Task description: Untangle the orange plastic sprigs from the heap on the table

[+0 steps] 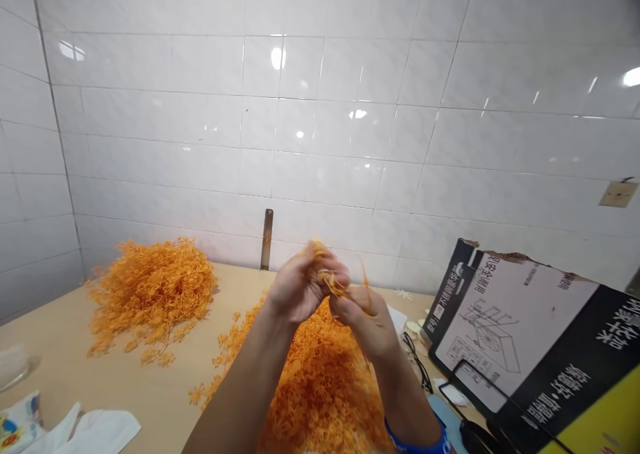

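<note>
Head view: the left hand (305, 286) and right hand (367, 321) meet above an orange heap (320, 387) towards the near edge of the desk (175, 391), probably for easy reach. Both hands' fingers are clamped on thin orange stems (332, 283), seemingly steadying them from two sides. Another orange bundle (160, 281) lies near the back-left corner, perhaps set apart for room.

From where I stand it's bright, the light even and whitish. The glossy tiled wall (200, 67) throws back white glints, strongest high near the middle and at the far right. Shadows on the surface (170, 394) are faint. The left hand (300, 284) and right hand (373, 324) look slightly soft; tile lines slant toward the edges, and the top right corner darkens.
</note>
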Demonstrator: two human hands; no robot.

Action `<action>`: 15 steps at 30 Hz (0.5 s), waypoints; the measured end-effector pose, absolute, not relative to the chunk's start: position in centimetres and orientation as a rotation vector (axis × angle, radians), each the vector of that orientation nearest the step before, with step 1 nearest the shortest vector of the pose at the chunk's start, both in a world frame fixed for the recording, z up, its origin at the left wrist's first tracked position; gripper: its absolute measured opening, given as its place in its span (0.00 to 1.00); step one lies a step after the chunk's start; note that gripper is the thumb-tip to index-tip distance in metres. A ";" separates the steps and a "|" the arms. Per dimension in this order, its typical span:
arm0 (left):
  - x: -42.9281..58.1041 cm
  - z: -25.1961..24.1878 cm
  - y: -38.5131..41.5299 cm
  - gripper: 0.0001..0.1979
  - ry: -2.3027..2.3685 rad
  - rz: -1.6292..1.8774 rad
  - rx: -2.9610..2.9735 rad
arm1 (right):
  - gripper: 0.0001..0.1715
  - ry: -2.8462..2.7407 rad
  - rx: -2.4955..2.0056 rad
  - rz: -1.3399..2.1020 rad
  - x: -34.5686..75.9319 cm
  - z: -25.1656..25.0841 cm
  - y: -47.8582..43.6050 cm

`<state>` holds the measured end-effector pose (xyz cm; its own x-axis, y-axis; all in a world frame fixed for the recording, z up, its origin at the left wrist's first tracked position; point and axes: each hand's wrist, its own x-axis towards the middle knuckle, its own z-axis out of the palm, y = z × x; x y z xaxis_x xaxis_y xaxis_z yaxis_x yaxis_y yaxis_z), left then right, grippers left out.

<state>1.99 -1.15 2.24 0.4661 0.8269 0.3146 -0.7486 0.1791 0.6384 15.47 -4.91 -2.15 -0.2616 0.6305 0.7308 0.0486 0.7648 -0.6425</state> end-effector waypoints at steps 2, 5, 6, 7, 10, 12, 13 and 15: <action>0.8 2.4 -0.1 0.19 0.130 1.239 0.726 | 0.32 -1.729 -0.458 0.741 16.0 -2.4 -4.5; -0.8 2.4 1.3 0.18 0.196 1.432 0.767 | 0.32 -1.657 -0.466 0.822 16.3 -2.6 -4.0; -1.1 2.3 1.5 0.17 0.230 1.456 0.856 | 0.32 -1.627 -0.474 0.824 16.3 -2.6 -3.9; -1.2 2.3 1.6 0.16 0.259 1.446 0.967 | 0.31 -1.599 -0.480 0.821 16.2 -2.6 -3.7; -0.9 2.0 1.2 0.19 0.310 1.308 1.208 | 0.31 -1.548 -0.508 0.760 15.9 -2.5 -3.5; -0.3 1.8 0.6 0.21 0.286 1.186 1.278 | 0.30 -1.572 -0.568 0.664 15.7 -2.3 -3.7; 0.0 1.8 0.3 0.22 0.264 1.129 1.293 | 0.30 -1.602 -0.603 0.601 15.6 -2.1 -3.8; 0.6 1.8 -0.2 0.23 0.225 1.060 1.292 | 0.29 -1.677 -0.664 0.479 15.3 -1.8 -4.2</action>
